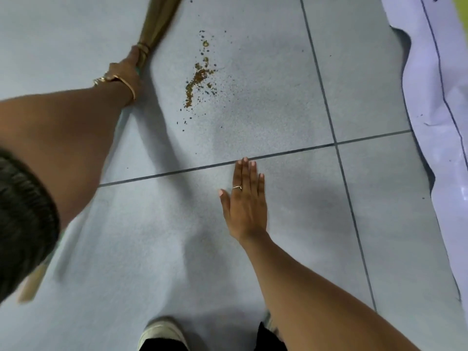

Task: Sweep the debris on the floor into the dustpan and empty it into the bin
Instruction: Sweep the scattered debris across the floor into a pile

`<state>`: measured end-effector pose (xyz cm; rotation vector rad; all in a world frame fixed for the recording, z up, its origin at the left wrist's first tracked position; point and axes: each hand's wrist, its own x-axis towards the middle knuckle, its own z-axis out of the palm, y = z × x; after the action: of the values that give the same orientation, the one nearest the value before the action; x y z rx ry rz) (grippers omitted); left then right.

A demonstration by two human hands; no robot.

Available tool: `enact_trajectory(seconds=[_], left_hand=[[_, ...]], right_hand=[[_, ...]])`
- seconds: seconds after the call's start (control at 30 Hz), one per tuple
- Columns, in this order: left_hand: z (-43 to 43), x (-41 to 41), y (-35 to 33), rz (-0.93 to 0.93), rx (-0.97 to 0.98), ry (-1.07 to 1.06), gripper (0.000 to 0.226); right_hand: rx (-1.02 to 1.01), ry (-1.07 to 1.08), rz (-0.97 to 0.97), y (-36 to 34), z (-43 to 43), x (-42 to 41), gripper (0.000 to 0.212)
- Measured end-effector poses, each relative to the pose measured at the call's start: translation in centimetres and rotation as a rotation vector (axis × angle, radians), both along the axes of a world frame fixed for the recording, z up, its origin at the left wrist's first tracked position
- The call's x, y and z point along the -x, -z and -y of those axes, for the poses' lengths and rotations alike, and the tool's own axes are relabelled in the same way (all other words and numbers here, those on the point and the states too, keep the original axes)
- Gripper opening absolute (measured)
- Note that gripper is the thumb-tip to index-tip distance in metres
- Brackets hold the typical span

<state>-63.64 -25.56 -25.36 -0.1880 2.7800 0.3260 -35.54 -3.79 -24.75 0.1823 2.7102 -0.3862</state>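
The fingers (135, 55) of the left hand (126, 72) are clamped on the broom (154, 24) just below its bound neck; those of the right hand (244, 201) are straight, held together, and grip nothing, the palm facing down over the floor (278, 102).

The debris (198, 77) lies as a thin brown streak with loose specks around it, on the tile just right of the broom and beyond the right hand. Its long axis runs from far to near, roughly parallel to the bristles. The left hand is the nearer of the 2, so the next stroke likely goes sideways, left to right, across the streak.

The bristle tips are cut off at the top edge. No dustpan or bin shows. A white sheet (440, 97) drapes at the right; what it covers is hidden. A shoe (162, 333) shows at the bottom.
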Motion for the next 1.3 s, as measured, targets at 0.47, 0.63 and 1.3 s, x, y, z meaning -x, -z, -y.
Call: enact_trajectory(seconds=[0.47, 0.63, 1.3], left_hand=[[7.0, -22.3, -6.1, 0.202, -0.068, 0.078, 0.088], [3.4, -29.1, -12.1, 0.138, -0.223, -0.013, 0.086], [-26.0, -28.3, -5.8, 0.275, -0.095, 0.603, 0.059]], right_hand=[[-0.136, -0.063, 0.114, -10.4, -1.2, -5.0, 0.068], [-0.097, -0.051, 0.094, -15.7, -0.2, -5.8, 0.068], [-0.239, 0.171, 0.207, -11.1, -9.5, -10.3, 0.077]])
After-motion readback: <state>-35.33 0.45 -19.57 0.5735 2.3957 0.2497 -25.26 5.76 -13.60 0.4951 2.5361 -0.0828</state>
